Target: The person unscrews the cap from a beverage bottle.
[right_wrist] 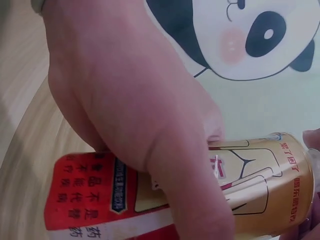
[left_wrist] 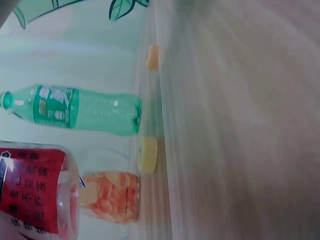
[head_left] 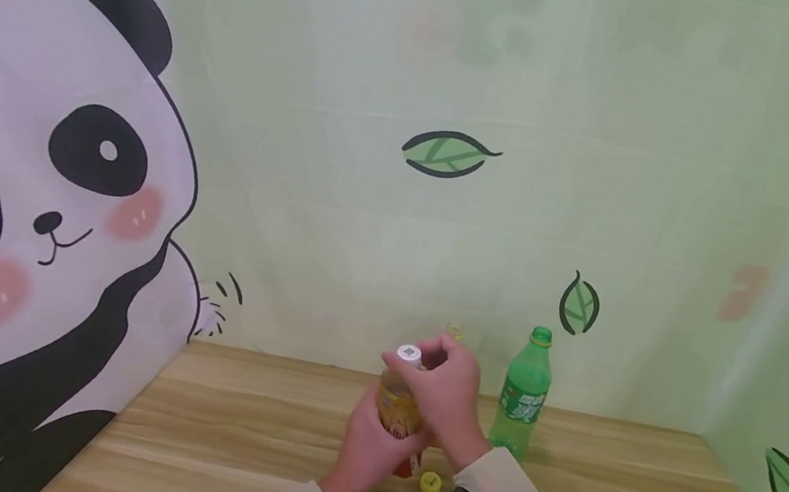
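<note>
My left hand (head_left: 374, 445) grips the body of a gold-and-red plastic drink bottle (head_left: 398, 402), held upright above the table. Its red lower label (left_wrist: 32, 190) shows in the left wrist view. On top sits a white cap (head_left: 410, 352), which the thumb and fingers of my right hand (head_left: 451, 384) pinch from the side. In the right wrist view, the left hand (right_wrist: 135, 100) wraps around the bottle (right_wrist: 265, 185), while right-hand fingertips (right_wrist: 312, 137) show at its neck end.
Right of the hands stands a green soda bottle (head_left: 525, 395). An orange-coloured bottle (left_wrist: 112, 197) stands mostly hidden behind the right hand in the head view. A yellow cap (head_left: 431, 483) lies on the wooden table (head_left: 250, 411); an orange cap (left_wrist: 152, 57) lies beyond the green bottle.
</note>
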Demonstrator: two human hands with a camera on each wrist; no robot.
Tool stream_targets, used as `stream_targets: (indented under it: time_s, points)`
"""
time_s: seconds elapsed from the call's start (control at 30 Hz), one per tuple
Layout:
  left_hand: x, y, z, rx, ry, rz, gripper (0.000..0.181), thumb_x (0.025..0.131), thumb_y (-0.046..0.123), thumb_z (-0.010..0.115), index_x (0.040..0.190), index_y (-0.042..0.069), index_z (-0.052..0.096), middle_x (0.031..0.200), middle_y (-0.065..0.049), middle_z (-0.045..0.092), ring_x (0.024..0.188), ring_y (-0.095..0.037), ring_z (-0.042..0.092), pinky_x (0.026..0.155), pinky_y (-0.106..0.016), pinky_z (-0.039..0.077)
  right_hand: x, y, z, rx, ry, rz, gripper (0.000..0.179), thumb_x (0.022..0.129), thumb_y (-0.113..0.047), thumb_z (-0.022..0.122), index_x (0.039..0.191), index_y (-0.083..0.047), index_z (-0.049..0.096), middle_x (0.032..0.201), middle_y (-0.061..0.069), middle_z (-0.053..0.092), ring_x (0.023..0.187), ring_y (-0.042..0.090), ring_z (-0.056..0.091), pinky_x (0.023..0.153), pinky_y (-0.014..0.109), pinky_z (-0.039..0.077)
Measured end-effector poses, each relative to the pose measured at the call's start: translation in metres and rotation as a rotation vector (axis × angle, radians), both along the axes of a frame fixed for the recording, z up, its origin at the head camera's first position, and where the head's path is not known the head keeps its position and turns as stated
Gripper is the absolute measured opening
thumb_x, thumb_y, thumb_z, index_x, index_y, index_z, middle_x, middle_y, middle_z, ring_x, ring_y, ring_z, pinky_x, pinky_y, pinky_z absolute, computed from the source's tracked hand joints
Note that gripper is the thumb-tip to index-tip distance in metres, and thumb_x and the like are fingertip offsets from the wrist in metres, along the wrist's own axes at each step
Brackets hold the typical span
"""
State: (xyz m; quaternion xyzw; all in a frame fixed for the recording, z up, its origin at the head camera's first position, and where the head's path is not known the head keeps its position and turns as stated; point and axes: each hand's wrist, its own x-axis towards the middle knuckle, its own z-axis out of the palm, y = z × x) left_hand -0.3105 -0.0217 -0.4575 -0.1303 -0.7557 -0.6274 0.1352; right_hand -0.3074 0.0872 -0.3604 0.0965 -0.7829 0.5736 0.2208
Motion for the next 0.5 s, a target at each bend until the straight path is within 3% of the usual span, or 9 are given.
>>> stream_targets:
  time_s: [0.17, 0.37, 0.5]
  points:
    - [0.013, 0.002, 0.004, -0.036, 0.009, -0.064, 0.074, 0.075, 0.042, 0.090, 0.132, 0.021, 0.048, 0.117, 0.002, 0.065, 0.102, -0.014, 0.064, 0.086, -0.029, 0.057, 0.013, 0.011, 0.007, 0.012, -0.034, -0.015, 0.037, 0.076, -0.034, 0.091, 0.088, -0.011, 0.065, 0.090, 0.004, 0.067, 0.082, 0.018, 0.060, 0.071, 0.027, 0.055]
    - [0.027, 0.003, 0.006, -0.027, -0.033, -0.206, 0.079, 0.078, 0.036, 0.089, 0.139, 0.023, 0.041, 0.122, 0.001, 0.062, 0.104, -0.015, 0.064, 0.086, -0.027, 0.056, 0.027, 0.023, 0.010, 0.000, -0.057, 0.003, 0.037, 0.073, -0.027, 0.093, 0.085, -0.008, 0.063, 0.088, 0.006, 0.065, 0.078, 0.017, 0.057, 0.066, 0.024, 0.053]
    - [0.035, 0.003, 0.008, 0.001, -0.020, -0.283, 0.078, 0.079, 0.030, 0.090, 0.139, 0.024, 0.041, 0.121, 0.000, 0.063, 0.102, -0.017, 0.065, 0.086, -0.028, 0.057, 0.038, 0.029, 0.012, -0.006, -0.063, 0.006, 0.040, 0.071, -0.022, 0.095, 0.081, -0.007, 0.060, 0.083, 0.006, 0.062, 0.075, 0.017, 0.055, 0.063, 0.023, 0.051]
